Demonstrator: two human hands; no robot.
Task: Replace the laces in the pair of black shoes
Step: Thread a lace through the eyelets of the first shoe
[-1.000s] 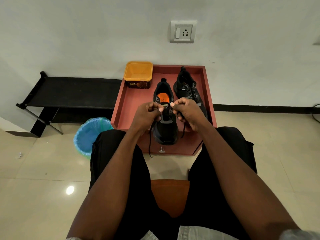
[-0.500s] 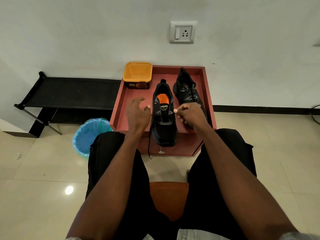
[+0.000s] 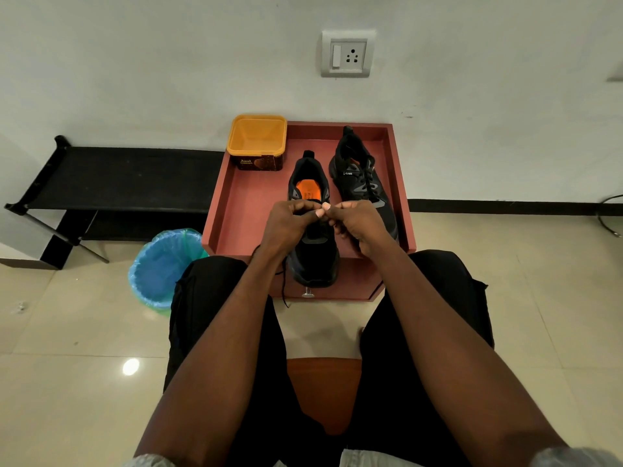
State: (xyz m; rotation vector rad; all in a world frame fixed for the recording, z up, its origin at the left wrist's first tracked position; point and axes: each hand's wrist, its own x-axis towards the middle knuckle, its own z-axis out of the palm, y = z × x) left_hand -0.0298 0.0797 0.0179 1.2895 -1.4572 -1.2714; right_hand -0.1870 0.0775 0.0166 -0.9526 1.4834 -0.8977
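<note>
Fingertips of the left hand and right hand meet, curled and pinching the black lace over the near shoe; its loose end dangles past the toe toward six o'clock. Thin and limp, the lace likely feeds best when pinched near its tip. At one o'clock stands the laced second shoe. Both sit in the red tray; the yellow tub at eleven o'clock looks empty, and the blue bin at nine o'clock shows only its liner.
</note>
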